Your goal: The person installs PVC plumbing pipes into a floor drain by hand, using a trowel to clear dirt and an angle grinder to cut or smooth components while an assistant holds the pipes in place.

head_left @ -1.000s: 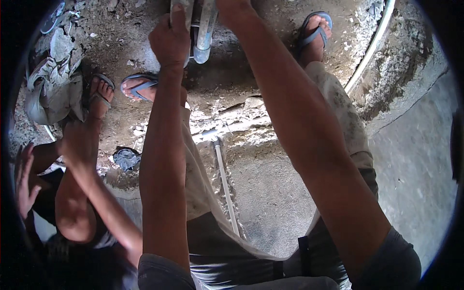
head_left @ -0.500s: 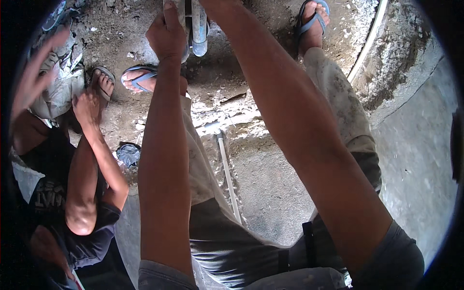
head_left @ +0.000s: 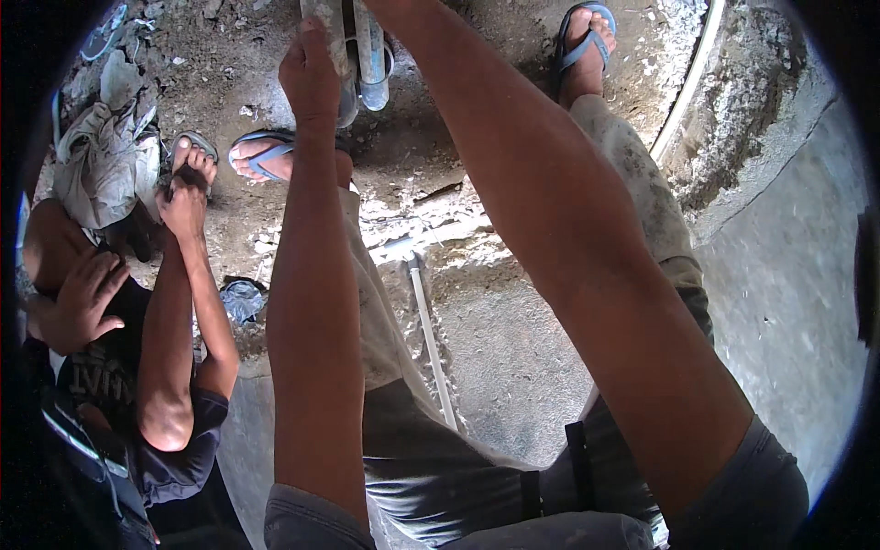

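At the top of the head view, my left hand [head_left: 310,78] is closed round a thick grey pipe [head_left: 341,64], its thumb lying along it. Beside that pipe is a second, slimmer pipe [head_left: 371,60] with a bluish lower end. My right arm stretches up to the same spot. Only the base of my right hand [head_left: 392,7] shows at the upper edge, next to the slimmer pipe; its fingers are out of the picture.
Another person crouches at the left, one hand [head_left: 186,209] by their foot, the other [head_left: 90,291] raised. A pale cloth sack [head_left: 101,174] and a black plastic bag [head_left: 243,298] lie nearby. A thin white pipe [head_left: 429,335] runs along the floor; a pale hose [head_left: 686,87] lies right.
The other person's raised hand has dropped lower, toward their body, uncovering the sack. Their other hand has shifted slightly toward the foot. My hands stay at the pipes with little movement.
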A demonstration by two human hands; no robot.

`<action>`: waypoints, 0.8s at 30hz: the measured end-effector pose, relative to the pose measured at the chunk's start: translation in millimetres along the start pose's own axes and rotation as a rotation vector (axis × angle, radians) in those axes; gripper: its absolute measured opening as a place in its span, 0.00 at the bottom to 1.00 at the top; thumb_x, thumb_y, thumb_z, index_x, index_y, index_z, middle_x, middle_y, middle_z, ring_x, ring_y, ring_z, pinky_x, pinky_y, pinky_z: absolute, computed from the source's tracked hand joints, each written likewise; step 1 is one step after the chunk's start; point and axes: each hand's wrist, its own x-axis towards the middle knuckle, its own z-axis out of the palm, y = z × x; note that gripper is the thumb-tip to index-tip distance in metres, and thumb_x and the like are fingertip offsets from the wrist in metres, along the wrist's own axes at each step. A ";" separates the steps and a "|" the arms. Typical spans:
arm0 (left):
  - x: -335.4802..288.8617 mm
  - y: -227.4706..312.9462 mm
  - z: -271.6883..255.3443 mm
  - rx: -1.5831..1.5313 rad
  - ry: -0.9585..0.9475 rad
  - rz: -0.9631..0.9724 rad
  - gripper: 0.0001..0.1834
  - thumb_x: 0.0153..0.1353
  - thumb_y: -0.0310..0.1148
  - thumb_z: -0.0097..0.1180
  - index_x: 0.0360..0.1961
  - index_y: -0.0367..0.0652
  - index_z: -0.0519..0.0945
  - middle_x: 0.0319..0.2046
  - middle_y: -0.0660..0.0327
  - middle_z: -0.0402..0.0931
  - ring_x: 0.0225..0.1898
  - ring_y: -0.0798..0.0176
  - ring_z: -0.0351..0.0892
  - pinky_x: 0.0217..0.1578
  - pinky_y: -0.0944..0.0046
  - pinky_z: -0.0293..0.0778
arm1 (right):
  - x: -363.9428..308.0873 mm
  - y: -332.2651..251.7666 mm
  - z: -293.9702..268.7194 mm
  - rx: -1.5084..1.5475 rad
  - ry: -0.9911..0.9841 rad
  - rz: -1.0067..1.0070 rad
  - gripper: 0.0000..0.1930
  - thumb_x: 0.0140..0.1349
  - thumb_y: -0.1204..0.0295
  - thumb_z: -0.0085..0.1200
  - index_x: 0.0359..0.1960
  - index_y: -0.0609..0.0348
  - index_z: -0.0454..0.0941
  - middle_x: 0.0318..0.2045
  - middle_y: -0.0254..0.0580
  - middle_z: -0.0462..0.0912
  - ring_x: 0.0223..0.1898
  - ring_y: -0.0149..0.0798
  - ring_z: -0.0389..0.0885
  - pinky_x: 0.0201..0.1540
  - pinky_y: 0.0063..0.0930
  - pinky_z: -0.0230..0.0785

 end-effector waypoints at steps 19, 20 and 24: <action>-14.0 -19.2 -30.8 -0.092 0.131 -0.038 0.28 0.77 0.48 0.50 0.26 0.34 0.80 0.19 0.68 0.66 0.26 0.72 0.61 0.28 0.61 0.59 | -18.4 -54.6 -21.2 -0.373 -0.080 -0.211 0.36 0.69 0.69 0.56 0.72 0.81 0.59 0.30 0.40 0.85 0.28 0.31 0.82 0.28 0.28 0.73; -14.7 -17.6 -27.8 -0.095 0.126 -0.040 0.28 0.77 0.48 0.50 0.26 0.34 0.80 0.19 0.68 0.66 0.26 0.72 0.61 0.28 0.61 0.59 | -12.3 -53.5 -19.3 -0.363 -0.080 -0.222 0.34 0.69 0.69 0.56 0.71 0.81 0.60 0.30 0.40 0.85 0.28 0.31 0.82 0.28 0.29 0.73; -15.0 -26.1 -38.9 -0.062 0.184 -0.041 0.30 0.77 0.49 0.50 0.24 0.36 0.78 0.18 0.68 0.66 0.24 0.71 0.60 0.26 0.59 0.58 | -10.8 -68.3 -23.8 -0.269 -0.082 -0.248 0.28 0.70 0.69 0.55 0.66 0.78 0.66 0.30 0.42 0.86 0.28 0.34 0.83 0.28 0.31 0.74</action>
